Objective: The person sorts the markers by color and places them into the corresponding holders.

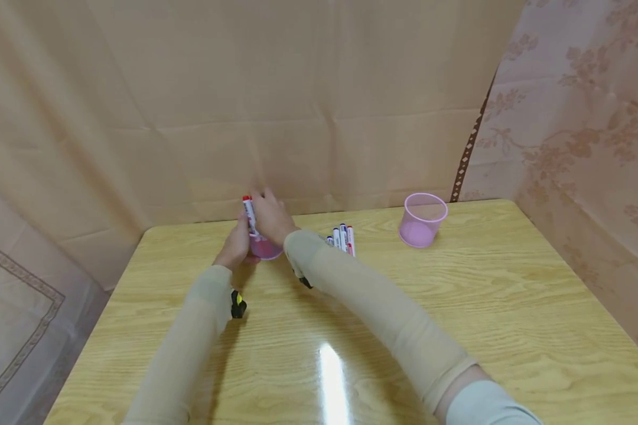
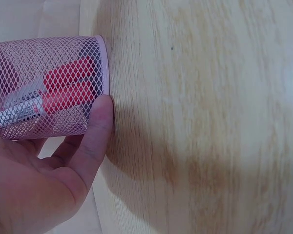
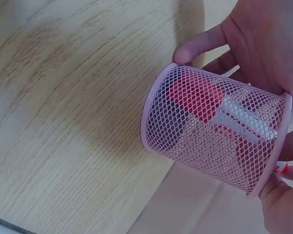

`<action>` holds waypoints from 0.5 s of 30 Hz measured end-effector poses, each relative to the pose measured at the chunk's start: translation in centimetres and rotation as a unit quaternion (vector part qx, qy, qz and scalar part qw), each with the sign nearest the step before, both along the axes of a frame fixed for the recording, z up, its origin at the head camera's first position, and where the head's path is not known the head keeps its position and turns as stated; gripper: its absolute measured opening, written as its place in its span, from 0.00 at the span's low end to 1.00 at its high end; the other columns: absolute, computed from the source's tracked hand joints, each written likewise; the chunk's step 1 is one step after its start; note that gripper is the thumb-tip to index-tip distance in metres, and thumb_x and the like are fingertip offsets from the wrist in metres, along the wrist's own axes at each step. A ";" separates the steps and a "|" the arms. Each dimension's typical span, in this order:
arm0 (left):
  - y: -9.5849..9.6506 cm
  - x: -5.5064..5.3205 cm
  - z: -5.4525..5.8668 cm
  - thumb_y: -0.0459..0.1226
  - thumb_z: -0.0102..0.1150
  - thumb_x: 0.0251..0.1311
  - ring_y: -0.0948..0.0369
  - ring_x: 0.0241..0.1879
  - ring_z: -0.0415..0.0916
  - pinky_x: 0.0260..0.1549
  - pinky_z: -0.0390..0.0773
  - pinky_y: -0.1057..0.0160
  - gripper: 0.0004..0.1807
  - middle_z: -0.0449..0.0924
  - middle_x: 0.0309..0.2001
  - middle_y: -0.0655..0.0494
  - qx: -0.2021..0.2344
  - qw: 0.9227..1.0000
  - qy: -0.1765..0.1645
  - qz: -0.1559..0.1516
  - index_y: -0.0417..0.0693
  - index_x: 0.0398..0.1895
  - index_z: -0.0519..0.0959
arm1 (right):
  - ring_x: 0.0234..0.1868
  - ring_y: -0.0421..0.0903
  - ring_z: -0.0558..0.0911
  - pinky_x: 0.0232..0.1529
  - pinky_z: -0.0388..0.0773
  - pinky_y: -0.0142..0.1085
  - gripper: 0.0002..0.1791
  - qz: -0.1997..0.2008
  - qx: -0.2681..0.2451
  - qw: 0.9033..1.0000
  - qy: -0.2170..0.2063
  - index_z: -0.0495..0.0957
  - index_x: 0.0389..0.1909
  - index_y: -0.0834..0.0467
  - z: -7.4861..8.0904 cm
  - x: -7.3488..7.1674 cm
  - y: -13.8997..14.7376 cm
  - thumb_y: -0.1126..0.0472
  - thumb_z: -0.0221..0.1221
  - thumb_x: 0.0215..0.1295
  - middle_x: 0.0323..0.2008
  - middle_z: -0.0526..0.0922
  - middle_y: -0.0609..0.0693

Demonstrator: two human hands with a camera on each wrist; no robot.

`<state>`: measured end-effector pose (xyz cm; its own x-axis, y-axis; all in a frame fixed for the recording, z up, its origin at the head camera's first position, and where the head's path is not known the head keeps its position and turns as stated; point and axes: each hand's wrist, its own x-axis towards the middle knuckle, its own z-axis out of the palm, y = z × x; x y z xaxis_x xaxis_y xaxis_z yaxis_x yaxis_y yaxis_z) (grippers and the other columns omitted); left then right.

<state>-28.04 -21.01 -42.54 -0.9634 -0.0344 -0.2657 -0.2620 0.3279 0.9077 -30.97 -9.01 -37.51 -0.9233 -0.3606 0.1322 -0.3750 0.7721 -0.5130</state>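
A pink mesh pen cup [image 1: 266, 248] stands near the table's back edge with markers inside. My left hand [image 1: 236, 241] grips its side; in the left wrist view the thumb [image 2: 98, 122] lies along the mesh near the base. Red-capped ends of markers [image 2: 71, 83] show low through the mesh. One red-ended marker [image 1: 250, 215] sticks up above the rim. Over the cup's mouth, my right hand [image 1: 271, 217] has its fingers curled. A red-tipped marker end [image 3: 282, 167] shows between those fingers at the rim; the rest is hidden.
Several white markers [image 1: 343, 237] with blue and red ends lie on the wooden table [image 1: 457, 307], right of the cup and partly behind my right sleeve. A second pink cup [image 1: 423, 219] stands farther right. A beige curtain [image 1: 298, 106] hangs behind the table.
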 end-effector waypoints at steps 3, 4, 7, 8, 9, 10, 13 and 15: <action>0.0 0.0 -0.1 0.68 0.09 0.71 0.53 0.37 0.77 0.33 0.85 0.53 0.50 0.73 0.53 0.36 -0.001 1.000 -0.003 0.003 0.39 0.64 0.68 | 0.50 0.52 0.80 0.52 0.82 0.42 0.36 0.004 -0.003 1.000 0.000 0.63 0.75 0.55 0.1 0.2 0.1 0.71 0.60 0.66 0.64 0.69 0.56; 0.0 0.1 -0.1 0.69 0.09 0.70 0.53 0.37 0.77 0.33 0.85 0.53 0.50 0.73 0.53 0.36 -0.002 1.000 -0.004 0.001 0.39 0.64 0.68 | 0.50 0.52 0.80 0.52 0.82 0.42 0.36 0.003 -0.005 1.000 0.001 0.64 0.75 0.54 0.1 0.2 0.2 0.71 0.60 0.66 0.64 0.69 0.56; 0.0 0.1 -0.1 0.69 0.09 0.69 0.53 0.37 0.77 0.33 0.85 0.54 0.51 0.73 0.53 0.36 -0.006 1.000 -0.009 0.001 0.38 0.64 0.68 | 0.50 0.50 0.80 0.53 0.81 0.41 0.35 0.005 -0.005 1.000 0.006 0.64 0.75 0.54 0.0 0.3 0.3 0.70 0.60 0.68 0.63 0.71 0.55; 0.0 0.1 -0.1 0.69 0.09 0.70 0.53 0.38 0.77 0.33 0.85 0.54 0.51 0.72 0.53 0.36 -0.007 1.000 -0.010 0.001 0.38 0.64 0.68 | 0.51 0.49 0.79 0.54 0.81 0.41 0.35 0.007 -0.003 1.000 0.010 0.63 0.75 0.54 0.0 0.3 0.3 0.70 0.59 0.69 0.63 0.71 0.55; 0.0 0.1 0.0 0.69 0.09 0.70 0.52 0.38 0.77 0.33 0.85 0.54 0.51 0.72 0.53 0.36 -0.008 1.000 -0.010 0.001 0.38 0.64 0.68 | 0.52 0.49 0.79 0.55 0.80 0.41 0.34 0.010 -0.002 1.000 0.016 0.63 0.76 0.54 -0.1 0.3 0.4 0.69 0.59 0.70 0.62 0.72 0.55; 0.0 0.1 0.0 0.68 0.09 0.70 0.52 0.39 0.77 0.33 0.85 0.54 0.51 0.72 0.54 0.36 -0.011 1.000 -0.010 0.000 0.38 0.65 0.68 | 0.52 0.48 0.79 0.56 0.80 0.40 0.34 0.013 0.002 1.000 0.024 0.63 0.76 0.54 -0.2 0.3 0.5 0.68 0.58 0.70 0.62 0.72 0.55; 0.0 0.1 0.1 0.67 0.09 0.72 0.52 0.41 0.76 0.34 0.85 0.53 0.50 0.72 0.55 0.36 -0.010 1.000 -0.009 0.001 0.38 0.66 0.68 | 0.55 0.48 0.78 0.59 0.78 0.40 0.32 0.025 0.015 0.998 0.053 0.63 0.76 0.56 -0.3 0.2 0.8 0.66 0.57 0.72 0.61 0.74 0.55; 0.1 0.1 0.2 0.66 0.09 0.73 0.51 0.42 0.76 0.35 0.85 0.53 0.49 0.71 0.56 0.36 -0.010 1.000 -0.008 -0.001 0.38 0.67 0.68 | 0.58 0.49 0.78 0.61 0.76 0.41 0.32 0.032 0.019 0.997 0.064 0.63 0.76 0.57 -0.4 0.2 0.9 0.65 0.57 0.73 0.62 0.75 0.55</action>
<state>-27.92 -20.92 -42.31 -0.9591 -0.0369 -0.2805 -0.2756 0.3460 0.8968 -30.77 -8.07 -37.86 -0.8744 -0.4255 0.2333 -0.4852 0.7624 -0.4282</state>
